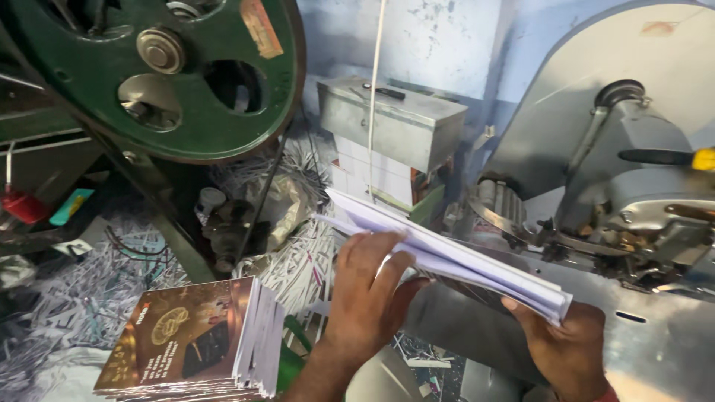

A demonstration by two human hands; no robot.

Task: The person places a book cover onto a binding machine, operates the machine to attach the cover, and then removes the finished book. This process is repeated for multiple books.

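I held a folded sheaf (447, 253) of white paper in both hands: my left hand (369, 286) closed over its middle, my right hand (562, 339) gripping its lower end, above the machine's metal table (663, 350).

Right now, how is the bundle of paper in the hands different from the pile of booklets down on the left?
The white paper bundle is held up in the air, tilted, by the left hand and the right hand; the booklet pile rests low, untouched. The bundle looks plain white, while the pile shows a dark brown printed cover. The pile is the thicker of the two. Both are stacked sheets of paper.
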